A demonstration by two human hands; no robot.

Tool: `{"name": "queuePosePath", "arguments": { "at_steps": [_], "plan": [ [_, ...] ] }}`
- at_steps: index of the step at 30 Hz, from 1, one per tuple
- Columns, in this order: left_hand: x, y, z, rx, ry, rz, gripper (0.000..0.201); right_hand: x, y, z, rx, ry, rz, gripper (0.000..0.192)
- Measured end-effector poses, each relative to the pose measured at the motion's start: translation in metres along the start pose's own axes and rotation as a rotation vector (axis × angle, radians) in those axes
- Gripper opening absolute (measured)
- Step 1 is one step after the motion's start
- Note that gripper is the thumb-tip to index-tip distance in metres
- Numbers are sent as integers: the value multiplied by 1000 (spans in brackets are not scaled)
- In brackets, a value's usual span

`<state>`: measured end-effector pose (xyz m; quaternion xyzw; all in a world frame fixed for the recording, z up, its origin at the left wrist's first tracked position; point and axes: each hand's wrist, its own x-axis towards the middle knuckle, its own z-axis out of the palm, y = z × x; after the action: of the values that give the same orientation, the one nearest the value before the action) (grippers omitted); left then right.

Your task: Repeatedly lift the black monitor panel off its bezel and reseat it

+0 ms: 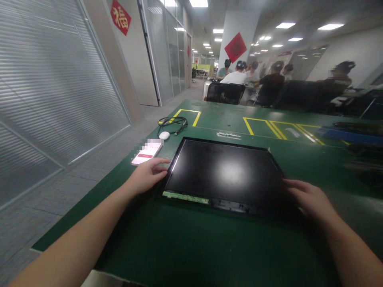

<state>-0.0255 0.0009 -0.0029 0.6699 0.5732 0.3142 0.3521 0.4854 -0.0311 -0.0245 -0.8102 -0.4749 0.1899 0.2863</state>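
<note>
A black LCD display panel (221, 171) lies face up in front of me, with a strip of green circuit board (186, 198) along its near edge. My left hand (151, 172) is at the panel's left side, thumb and fingers curled against the rim. At the opposite side, my right hand (309, 199) holds the right edge, its fingertips partly hidden in shadow. The panel appears to be gripped between both hands. I cannot tell whether its underside rests fully on the table.
The green table (209, 247) carries a lit phone (147, 154), a white mouse (164, 136) and a coiled black cable (176, 123) to the left. Small pale strips (228, 135) lie behind the panel. A blue tray (344, 134) stands at right. Several people sit beyond black chairs (225, 92).
</note>
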Motion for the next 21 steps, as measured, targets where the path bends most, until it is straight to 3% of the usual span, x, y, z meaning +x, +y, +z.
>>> {"name": "queuePosePath", "arguments": {
  "at_steps": [4, 10, 14, 21],
  "plan": [
    [1, 0, 3, 281, 52, 136, 56, -1, 4, 0, 98, -19, 56, 41],
    [2, -2, 8, 536, -45, 145, 68, -2, 3, 3, 111, -1, 45, 43],
    [5, -5, 9, 565, -77, 146, 64, -1, 2, 6, 32, 39, -11, 40],
    [9, -5, 8, 390, -14, 139, 47, 1, 8, 10, 1, 19, -33, 43]
  ]
}}
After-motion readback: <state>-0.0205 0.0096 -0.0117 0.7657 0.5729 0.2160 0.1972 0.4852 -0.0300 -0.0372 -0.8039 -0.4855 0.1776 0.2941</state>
